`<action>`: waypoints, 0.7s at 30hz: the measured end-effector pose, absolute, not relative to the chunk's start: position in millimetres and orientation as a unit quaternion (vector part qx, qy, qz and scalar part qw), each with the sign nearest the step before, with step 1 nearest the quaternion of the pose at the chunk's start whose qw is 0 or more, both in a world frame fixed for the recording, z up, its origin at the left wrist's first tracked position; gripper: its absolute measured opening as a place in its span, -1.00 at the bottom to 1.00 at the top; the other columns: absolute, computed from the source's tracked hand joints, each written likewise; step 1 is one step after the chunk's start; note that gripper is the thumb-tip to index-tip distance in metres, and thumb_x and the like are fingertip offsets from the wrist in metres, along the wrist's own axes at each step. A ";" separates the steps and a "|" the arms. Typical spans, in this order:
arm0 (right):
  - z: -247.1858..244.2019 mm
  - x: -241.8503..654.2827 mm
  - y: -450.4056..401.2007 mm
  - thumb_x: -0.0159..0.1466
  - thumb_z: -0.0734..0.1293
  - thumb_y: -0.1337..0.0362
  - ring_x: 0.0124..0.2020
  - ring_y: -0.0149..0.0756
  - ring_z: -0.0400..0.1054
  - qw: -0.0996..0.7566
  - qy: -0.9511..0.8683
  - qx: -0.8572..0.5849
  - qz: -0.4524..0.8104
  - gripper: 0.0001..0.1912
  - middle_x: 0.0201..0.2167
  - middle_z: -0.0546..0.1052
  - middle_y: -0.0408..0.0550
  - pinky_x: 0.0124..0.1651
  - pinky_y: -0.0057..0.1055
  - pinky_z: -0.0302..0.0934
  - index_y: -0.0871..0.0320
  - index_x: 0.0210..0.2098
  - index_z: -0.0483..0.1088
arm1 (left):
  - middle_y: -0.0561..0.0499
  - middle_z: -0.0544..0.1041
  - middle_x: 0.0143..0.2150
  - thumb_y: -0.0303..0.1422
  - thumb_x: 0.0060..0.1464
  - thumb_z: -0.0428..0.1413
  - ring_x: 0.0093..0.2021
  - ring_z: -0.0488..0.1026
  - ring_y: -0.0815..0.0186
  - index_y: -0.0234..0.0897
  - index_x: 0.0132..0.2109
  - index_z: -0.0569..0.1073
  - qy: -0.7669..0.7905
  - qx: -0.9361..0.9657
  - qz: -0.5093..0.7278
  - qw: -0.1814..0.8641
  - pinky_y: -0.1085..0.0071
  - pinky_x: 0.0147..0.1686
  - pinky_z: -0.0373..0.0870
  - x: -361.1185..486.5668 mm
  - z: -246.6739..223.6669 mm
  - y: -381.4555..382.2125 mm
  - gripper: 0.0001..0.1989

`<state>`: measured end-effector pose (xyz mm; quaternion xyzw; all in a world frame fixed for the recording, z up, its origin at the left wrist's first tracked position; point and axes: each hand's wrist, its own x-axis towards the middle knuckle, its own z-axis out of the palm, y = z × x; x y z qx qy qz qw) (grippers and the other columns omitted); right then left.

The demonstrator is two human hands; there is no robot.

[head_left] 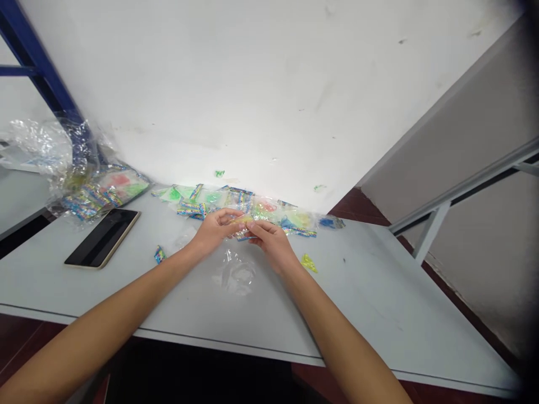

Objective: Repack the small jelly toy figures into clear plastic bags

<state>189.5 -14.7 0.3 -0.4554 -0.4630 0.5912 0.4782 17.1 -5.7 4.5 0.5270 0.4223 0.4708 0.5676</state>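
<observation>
Near the middle of the table, my left hand (214, 229) and my right hand (269, 240) meet fingertip to fingertip. Both pinch a small clear packet with yellow in it (244, 220). Behind them, a row of clear packets (213, 196) with green, red and blue contents and patterned labels runs along the wall. Clear plastic wrap (241, 276) lies on the table just below my hands. A small yellow piece (309, 262) is to the right of my right hand. Left of my left wrist lies a small patterned packet (159, 254).
A dark-screened phone (103, 238) lies on the grey table (227, 331) at the left. Beyond it, a large crumpled clear bag (63, 163) and more packets (120, 182) are heaped. A white wall (252, 101) rises behind. Metal frames stand at both sides.
</observation>
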 end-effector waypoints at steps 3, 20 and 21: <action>0.9 190.0 -14.3 0.01 0.52 0.05 -0.27 -0.28 0.40 0.485 -0.478 -0.457 0.572 -0.71 -0.37 0.56 -0.07 -0.17 -0.32 0.29 0.10 -0.36 0.60 | -0.01 0.57 -0.32 -0.13 -0.06 0.29 -0.33 0.45 0.29 -0.22 -0.06 0.51 0.429 0.527 0.477 0.558 0.37 -0.32 0.31 19.1 5.1 -8.1 -0.58; 1.4 186.2 -15.2 -0.03 0.54 -0.01 -0.46 -0.36 0.33 0.527 -0.462 -0.458 0.546 -0.60 -0.56 0.46 -0.14 -0.31 -0.38 0.30 0.13 -0.58 0.38 | -0.07 0.62 -0.15 -0.22 -0.06 0.31 -0.11 0.53 0.19 -0.25 -0.11 0.61 0.349 0.520 0.485 0.610 0.28 -0.07 0.40 31.7 -3.8 -16.1 -0.65; 1.8 185.8 -15.3 -0.03 0.54 -0.02 -0.46 -0.35 0.34 0.528 -0.463 -0.454 0.549 -0.60 -0.55 0.47 -0.14 -0.32 -0.38 0.30 0.13 -0.58 0.37 | -0.06 0.62 -0.19 -0.20 -0.04 0.30 -0.15 0.53 0.22 -0.26 -0.14 0.61 0.356 0.515 0.481 0.613 0.30 -0.12 0.39 30.6 -2.5 -15.5 -0.68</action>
